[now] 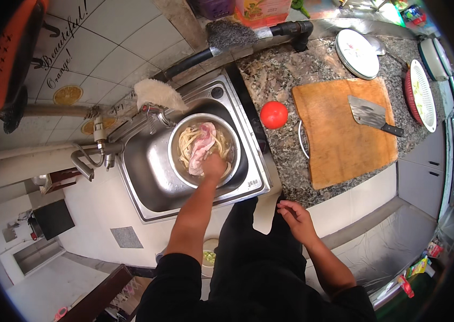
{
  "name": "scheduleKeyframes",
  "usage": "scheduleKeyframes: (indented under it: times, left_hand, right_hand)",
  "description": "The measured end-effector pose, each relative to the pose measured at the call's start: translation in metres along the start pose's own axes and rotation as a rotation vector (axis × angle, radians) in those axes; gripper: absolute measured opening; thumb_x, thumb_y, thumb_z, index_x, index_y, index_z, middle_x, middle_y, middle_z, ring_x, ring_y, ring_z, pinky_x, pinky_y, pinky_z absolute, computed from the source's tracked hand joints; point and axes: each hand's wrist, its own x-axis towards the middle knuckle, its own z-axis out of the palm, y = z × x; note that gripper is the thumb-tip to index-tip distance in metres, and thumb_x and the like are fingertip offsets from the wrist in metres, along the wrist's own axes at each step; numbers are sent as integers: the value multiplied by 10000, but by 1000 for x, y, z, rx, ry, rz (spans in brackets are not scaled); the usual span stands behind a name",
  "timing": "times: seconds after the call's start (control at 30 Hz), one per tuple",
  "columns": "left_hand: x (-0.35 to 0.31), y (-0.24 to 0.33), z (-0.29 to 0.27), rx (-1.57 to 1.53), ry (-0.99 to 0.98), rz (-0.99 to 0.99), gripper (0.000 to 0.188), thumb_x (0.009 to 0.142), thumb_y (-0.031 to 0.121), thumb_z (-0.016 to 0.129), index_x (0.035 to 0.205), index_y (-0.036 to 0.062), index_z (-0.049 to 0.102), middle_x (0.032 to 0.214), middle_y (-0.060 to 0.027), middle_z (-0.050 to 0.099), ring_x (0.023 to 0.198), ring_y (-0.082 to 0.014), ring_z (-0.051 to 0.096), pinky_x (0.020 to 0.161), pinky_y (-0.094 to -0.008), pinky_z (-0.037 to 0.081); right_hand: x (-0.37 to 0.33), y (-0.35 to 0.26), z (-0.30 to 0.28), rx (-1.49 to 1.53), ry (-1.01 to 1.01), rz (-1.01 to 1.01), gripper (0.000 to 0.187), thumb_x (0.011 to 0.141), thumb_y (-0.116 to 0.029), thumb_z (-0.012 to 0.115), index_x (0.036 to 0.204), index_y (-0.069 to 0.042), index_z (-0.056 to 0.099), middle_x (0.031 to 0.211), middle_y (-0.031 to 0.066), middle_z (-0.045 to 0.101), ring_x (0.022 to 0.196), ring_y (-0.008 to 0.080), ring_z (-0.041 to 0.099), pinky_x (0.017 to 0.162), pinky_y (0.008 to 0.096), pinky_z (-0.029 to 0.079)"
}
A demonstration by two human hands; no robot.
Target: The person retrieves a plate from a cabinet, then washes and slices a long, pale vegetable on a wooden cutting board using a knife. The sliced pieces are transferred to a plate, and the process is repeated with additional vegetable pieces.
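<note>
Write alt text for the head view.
The person's left hand grips a slab of raw meat in a metal bowl of pale strips, set in a steel sink. The right hand hovers at the counter edge, near a tomato and a cleaver on a wooden cutting board.

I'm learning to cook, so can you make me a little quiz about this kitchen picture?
1. True or false: the left hand is down in the metal bowl in the sink.
2. What lies on the wooden cutting board? A) cleaver B) spoon C) fork
3. What round red thing sits on the counter beside the board?

Key:
1. True; it touches the pink meat lying on pale strips.
2. A, the cleaver.
3. A tomato.
</note>
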Motion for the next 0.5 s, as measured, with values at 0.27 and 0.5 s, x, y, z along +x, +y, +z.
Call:
scheduleKeyframes:
  times: [0.27,0.5]
  left_hand:
    - [-33,-40,-81,-1506,-287,48,550,850,-65,562,1376,41,444,1261,-84,589,1121,-212,585,981,-345,454]
    - [-83,-52,-159,-1555,-153,181,556,828,-51,536,1372,18,444,1298,-97,576,1194,-213,552,1037,-331,401]
  right_hand:
    - [-17,-16,-19,14,27,25,261,948,-91,606,1180,24,585,1106,108,663,1034,153,622,906,273,487]
    - [-18,-28,-53,-9,-6,-22,277,955,-108,600,1199,22,574,1109,104,661,1026,156,625,905,278,489]
